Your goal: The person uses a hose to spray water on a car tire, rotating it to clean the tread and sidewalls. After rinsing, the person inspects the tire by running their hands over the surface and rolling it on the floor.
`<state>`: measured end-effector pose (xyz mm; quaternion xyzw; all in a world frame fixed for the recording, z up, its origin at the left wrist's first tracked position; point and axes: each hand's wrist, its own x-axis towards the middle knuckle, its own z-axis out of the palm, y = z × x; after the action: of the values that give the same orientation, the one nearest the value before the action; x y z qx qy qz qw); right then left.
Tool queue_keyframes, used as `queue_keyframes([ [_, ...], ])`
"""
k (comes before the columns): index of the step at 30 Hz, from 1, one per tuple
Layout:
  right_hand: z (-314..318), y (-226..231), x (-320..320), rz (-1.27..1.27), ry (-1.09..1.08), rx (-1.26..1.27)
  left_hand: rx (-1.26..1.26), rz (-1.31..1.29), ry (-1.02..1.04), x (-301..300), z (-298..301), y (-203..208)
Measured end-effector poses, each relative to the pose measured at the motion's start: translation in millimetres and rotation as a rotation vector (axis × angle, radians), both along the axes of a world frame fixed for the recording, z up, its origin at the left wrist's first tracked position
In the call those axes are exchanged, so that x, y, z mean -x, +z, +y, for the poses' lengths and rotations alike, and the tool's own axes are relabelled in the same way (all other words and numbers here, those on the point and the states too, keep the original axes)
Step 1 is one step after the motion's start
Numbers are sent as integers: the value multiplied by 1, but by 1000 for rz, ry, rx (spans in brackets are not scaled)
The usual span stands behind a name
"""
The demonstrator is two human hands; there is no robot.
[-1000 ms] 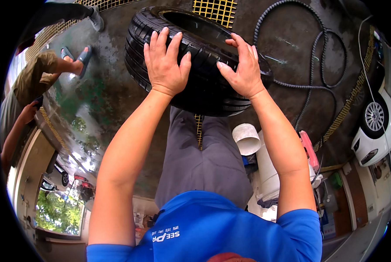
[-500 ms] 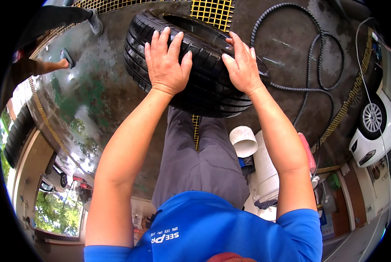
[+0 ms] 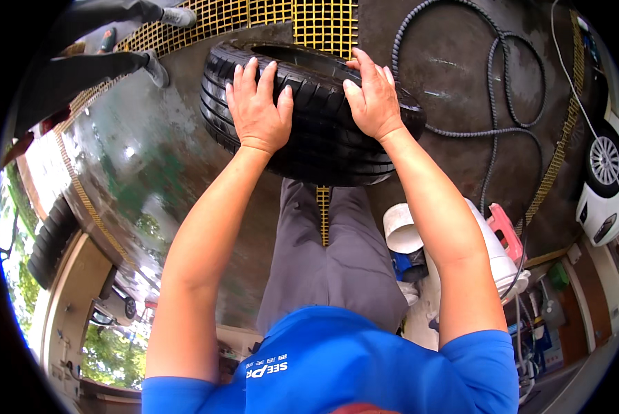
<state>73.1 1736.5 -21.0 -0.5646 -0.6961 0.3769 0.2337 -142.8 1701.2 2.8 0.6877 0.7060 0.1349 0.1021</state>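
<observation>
In front of my legs is a black car tire (image 3: pixel 316 131), its tread facing me and its wet-looking hollow opening toward the top. My left hand (image 3: pixel 259 110) lies on the tread left of the middle, fingers spread toward the upper rim. On the other side my right hand (image 3: pixel 373 100) rests with thumb apart and fingers bent over the upper edge; some of its fingertips are partly hidden. Both palms press on the rubber without wrapping round it. The tire's underside is out of sight.
A dark ribbed hose (image 3: pixel 494 83) loops over the wet floor at right. Yellow grating (image 3: pixel 323 27) lies beyond the tire. A white bucket (image 3: pixel 402 229) stands by my right leg, near a red plastic thing (image 3: pixel 504 231). People's legs (image 3: pixel 95 83) are at upper left, a white car (image 3: pixel 606 200) far right.
My view has shifted, and the surroundings slide across it. Another person's foot has come into sight at upper left. Both hands stay on the tire in nearly the same places.
</observation>
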Motion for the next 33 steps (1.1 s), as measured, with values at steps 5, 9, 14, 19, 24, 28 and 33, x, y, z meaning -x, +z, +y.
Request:
queue_keyframes([
  [5, -9, 0, -9, 36, -85, -74, 272, 7, -110, 2, 23, 22],
  [9, -11, -2, -19, 65, -136, -98, 527, -8, -495, 1, 62, 28],
  [14, -14, -3, -36, 61, -181, -95, 746, 105, -491, -34, 80, 33],
  [19, -15, -13, -52, 57, -236, -149, 774, 199, -499, -62, 83, 36],
  [24, -16, -17, -65, 8, -249, -146, 798, 241, -478, -86, 84, 41],
  [28, -17, -22, -76, -13, -251, -127, 782, 279, -472, -104, 80, 44],
  [33, -19, -20, -82, -13, -249, -115, 740, 303, -428, -116, 73, 43],
])
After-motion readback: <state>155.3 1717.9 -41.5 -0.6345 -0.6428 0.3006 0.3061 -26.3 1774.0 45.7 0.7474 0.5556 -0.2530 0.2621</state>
